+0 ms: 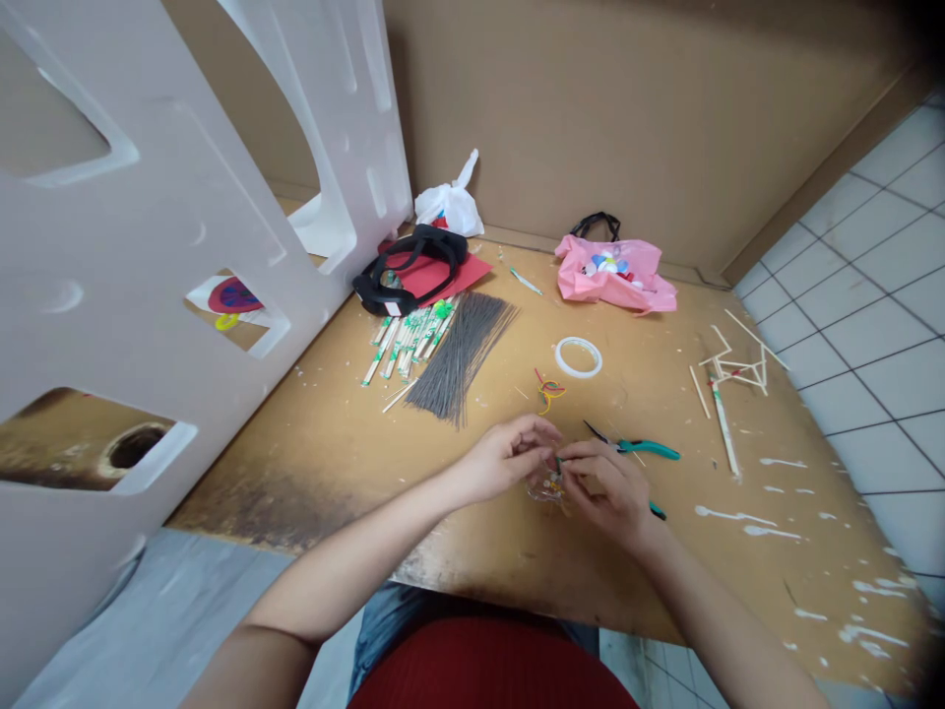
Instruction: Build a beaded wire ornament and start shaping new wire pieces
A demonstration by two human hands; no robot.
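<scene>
"Where were the hands?"

"On the near side of the tape, over the counter. The left hand was a little left of it, the right hand a little right."

"How open were they?"

"Both were partly curled, fingertips drawn close together. A tiny green bit showed between them, but I couldn't tell which hand gripped it, if either did."

"And the clear bag?"

"Nearer than the tape and slightly left, right at the fingertips, with small colored pieces in it. Whether it was held or just lay there, I couldn't tell."

"What was around them?"

"Pliers to the tape's near right, partly hidden by the right hand. Rubber bands lay just to its near left."

"Farther off?"

"Wires left of the tape, and wrapped chopsticks farther left. The pink bag sat beyond it, the white bag beyond and left. A stick frame stood well apart, to its right."
</scene>
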